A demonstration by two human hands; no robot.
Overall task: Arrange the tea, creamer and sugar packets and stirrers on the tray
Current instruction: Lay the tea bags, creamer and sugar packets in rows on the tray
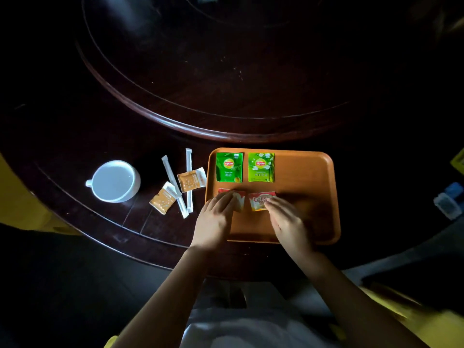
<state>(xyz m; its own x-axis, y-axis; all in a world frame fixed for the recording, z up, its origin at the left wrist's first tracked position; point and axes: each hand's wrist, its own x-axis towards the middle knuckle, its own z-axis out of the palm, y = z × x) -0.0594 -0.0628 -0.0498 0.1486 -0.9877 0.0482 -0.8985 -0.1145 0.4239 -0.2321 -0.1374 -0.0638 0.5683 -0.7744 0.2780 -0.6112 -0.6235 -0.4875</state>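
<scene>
An orange tray (308,177) lies on the dark table. Two green tea packets sit side by side at its far left: a darker one (229,167) and a lighter one (261,167). Below them lie two red-and-white creamer packets. My left hand (216,219) rests its fingertips on the left creamer packet (238,197). My right hand (286,219) touches the right creamer packet (259,200) with its fingers. Left of the tray, on the table, lie two orange sugar packets (192,179) (163,200) and two white wrapped stirrers (188,179) (173,184).
A white cup (115,180) stands on the table left of the stirrers. A raised round turntable (213,96) fills the table's far side, its rim just behind the tray. Blue and white objects (449,202) sit at the far right edge.
</scene>
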